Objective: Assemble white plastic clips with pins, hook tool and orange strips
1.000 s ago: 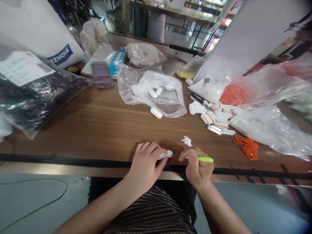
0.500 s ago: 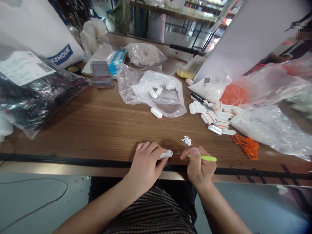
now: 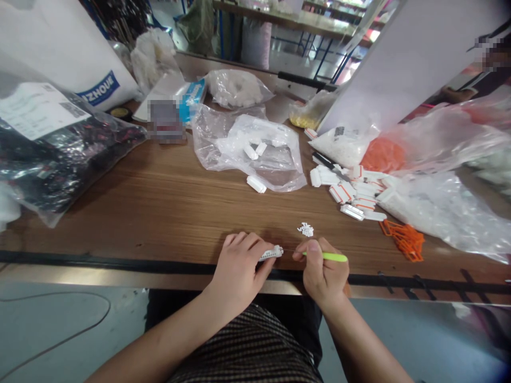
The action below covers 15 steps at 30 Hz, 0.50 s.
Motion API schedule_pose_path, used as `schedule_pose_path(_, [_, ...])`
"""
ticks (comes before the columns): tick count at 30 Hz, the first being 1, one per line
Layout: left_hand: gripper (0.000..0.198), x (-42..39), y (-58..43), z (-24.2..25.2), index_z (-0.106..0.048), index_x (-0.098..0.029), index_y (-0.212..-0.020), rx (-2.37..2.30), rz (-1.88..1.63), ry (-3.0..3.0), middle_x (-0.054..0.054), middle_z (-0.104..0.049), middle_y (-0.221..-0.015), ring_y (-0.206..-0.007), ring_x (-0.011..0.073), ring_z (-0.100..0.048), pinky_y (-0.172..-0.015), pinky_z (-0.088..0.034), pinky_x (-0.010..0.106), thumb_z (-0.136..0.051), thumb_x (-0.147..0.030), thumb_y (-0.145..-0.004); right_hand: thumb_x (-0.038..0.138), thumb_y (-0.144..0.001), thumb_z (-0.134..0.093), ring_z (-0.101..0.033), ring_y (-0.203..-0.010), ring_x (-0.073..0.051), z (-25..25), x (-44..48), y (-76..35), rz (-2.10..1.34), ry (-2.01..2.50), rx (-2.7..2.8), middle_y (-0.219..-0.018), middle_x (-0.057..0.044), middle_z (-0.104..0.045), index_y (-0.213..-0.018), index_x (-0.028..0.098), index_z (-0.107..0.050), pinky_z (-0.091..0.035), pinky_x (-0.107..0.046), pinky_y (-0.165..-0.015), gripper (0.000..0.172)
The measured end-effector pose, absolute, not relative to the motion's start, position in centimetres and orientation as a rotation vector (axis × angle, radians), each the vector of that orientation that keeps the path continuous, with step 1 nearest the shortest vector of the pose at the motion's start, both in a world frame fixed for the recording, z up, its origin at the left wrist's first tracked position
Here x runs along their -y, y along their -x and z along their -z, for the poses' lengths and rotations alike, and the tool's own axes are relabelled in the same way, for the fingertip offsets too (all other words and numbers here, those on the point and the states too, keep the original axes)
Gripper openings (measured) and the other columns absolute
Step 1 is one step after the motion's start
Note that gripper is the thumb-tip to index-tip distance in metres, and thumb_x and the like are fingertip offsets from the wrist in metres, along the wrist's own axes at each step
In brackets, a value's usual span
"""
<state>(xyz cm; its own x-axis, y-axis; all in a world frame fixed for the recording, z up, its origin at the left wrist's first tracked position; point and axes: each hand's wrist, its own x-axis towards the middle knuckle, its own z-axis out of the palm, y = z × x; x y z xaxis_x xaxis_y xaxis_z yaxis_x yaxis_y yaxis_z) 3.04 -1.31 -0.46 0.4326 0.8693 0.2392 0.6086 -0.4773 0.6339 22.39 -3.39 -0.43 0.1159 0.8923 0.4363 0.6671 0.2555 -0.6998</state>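
Near the front edge of the table, my left hand is closed around a small white plastic piece with a row of little holes along its side. My right hand pinches a thin metal tool with a yellow-green handle. The fine shaft points left, at the right end of the white piece; whether its tip touches cannot be made out. Just beyond my right hand lies a small heap of tiny white parts.
White plastic housings, some with orange strips, are piled on the right beside orange frames. An open clear bag lies mid-table, a single housing before it. A dark-filled bag stands left. Part of another person shows far right.
My right hand has shifted slightly left with the yellow-green-handled tool, bringing it closer to the white piece. My left hand has stayed in place.
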Motion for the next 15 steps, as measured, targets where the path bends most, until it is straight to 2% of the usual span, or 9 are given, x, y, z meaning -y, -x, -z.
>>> schedule_pose_path(5, [0.007,1.3,-3.1,0.5,-0.070,-0.023,-0.102,-1.250,-0.762,-2.231,0.002,-0.070,-0.095,-0.092,0.0242,-0.061,-0.086,-0.042,0.044,-0.065,-0.024,-0.097,0.024,-0.101,-0.047,-0.061,-0.054,-0.012,-0.1,3.1,-22.1,-0.277,1.431,1.736,-0.061,0.001,-0.066,-0.070,0.020,-0.061,-0.046,-0.026,-0.058,0.035])
schedule_pose_path(9, [0.009,1.3,-3.1,0.4,-0.071,-0.025,-0.104,-1.244,-0.765,-2.229,0.002,-0.070,-0.096,-0.091,0.0238,-0.061,-0.086,-0.042,0.043,-0.064,-0.024,-0.098,0.025,-0.102,-0.046,-0.062,-0.054,-0.012,0.4,3.4,-22.2,-0.379,1.468,1.599,-0.062,0.001,-0.067,-0.072,0.020,-0.064,-0.048,-0.026,-0.059,0.036])
schedule_pose_path(15, [0.010,1.4,-2.9,0.4,-0.071,-0.025,-0.105,-1.240,-0.764,-2.225,0.002,-0.070,-0.097,-0.091,0.0237,-0.061,-0.085,-0.040,0.043,-0.064,-0.024,-0.098,0.026,-0.102,-0.048,-0.063,-0.058,-0.013,1.0,3.8,-22.4,-0.334,1.441,1.507,-0.064,0.001,-0.067,-0.071,0.021,-0.067,-0.047,-0.027,-0.061,0.037])
